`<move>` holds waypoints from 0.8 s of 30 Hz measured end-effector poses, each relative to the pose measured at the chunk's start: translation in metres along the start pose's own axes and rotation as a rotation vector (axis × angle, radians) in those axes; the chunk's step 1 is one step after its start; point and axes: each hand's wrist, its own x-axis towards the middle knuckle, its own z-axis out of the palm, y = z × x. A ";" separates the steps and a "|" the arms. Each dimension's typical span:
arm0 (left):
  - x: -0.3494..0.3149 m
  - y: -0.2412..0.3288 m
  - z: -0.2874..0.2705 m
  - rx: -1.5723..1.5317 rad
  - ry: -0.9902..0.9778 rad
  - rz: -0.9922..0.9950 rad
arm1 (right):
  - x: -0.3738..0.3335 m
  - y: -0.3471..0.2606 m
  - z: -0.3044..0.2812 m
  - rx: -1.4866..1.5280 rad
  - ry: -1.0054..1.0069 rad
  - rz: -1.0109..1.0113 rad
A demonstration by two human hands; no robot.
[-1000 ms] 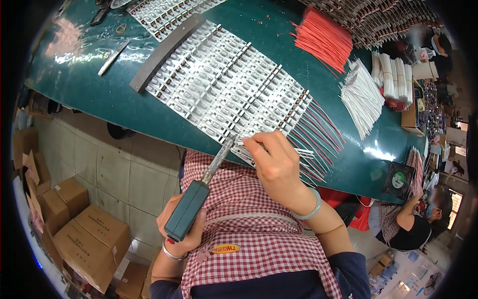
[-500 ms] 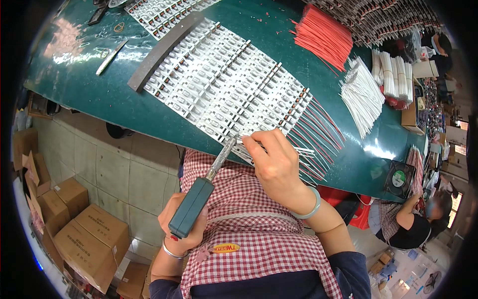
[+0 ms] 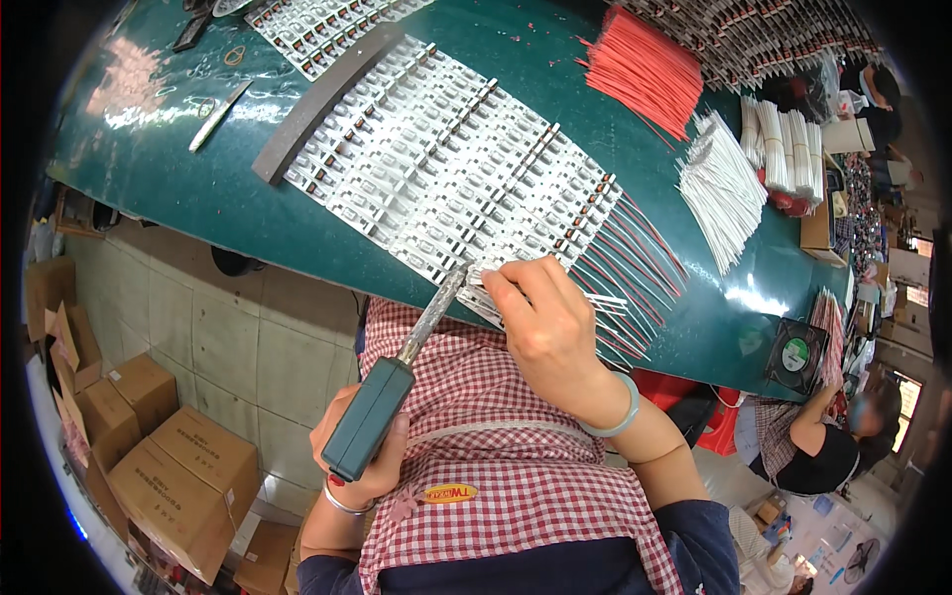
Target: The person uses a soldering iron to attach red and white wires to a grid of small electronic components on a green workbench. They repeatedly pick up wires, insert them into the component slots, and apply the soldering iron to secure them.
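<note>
My left hand (image 3: pixel 362 446) grips a soldering iron (image 3: pixel 372 412) by its boxy green handle. Its metal barrel slants up and its tip meets the near edge of a panel of small white circuit boards (image 3: pixel 436 164). Just right of the tip, my right hand (image 3: pixel 545 317) is closed in a pinch at the same edge; what lies between the fingertips is too small and hidden to tell. Red, white and dark wires (image 3: pixel 635 263) fan out from the panel's right side, some passing behind my right hand. A dark grey bar (image 3: pixel 322 104) lies along the panel's left end.
On the green table (image 3: pixel 178 178) are a bundle of red wires (image 3: pixel 645 69), loose white wires (image 3: pixel 722 188), a knife (image 3: pixel 220 117) and a small fan (image 3: pixel 793 352). More boards (image 3: pixel 327 30) lie at the back. Cardboard boxes (image 3: pixel 183 476) stand at the left; another person (image 3: pixel 813 436) sits at the right.
The soldering iron's handle has shifted slightly left and down with my left hand, and its tip has slid a little left along the panel edge. My right hand stays in place.
</note>
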 end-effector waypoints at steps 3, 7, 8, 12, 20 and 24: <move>0.001 -0.001 0.001 -0.004 0.004 0.013 | 0.003 0.000 -0.004 0.040 0.048 0.030; 0.005 0.002 0.002 0.011 -0.014 0.020 | 0.004 0.004 -0.003 0.046 0.083 0.046; 0.007 0.005 0.001 0.019 -0.025 0.023 | 0.004 0.005 -0.003 0.045 0.082 0.047; 0.025 0.016 0.003 0.065 -0.020 0.101 | 0.001 0.008 0.002 0.028 0.049 0.045; 0.035 0.022 0.006 0.080 -0.023 0.117 | 0.002 0.008 0.002 -0.004 0.030 0.039; 0.037 0.024 0.007 0.081 -0.028 0.116 | 0.003 0.008 0.000 -0.015 0.023 0.031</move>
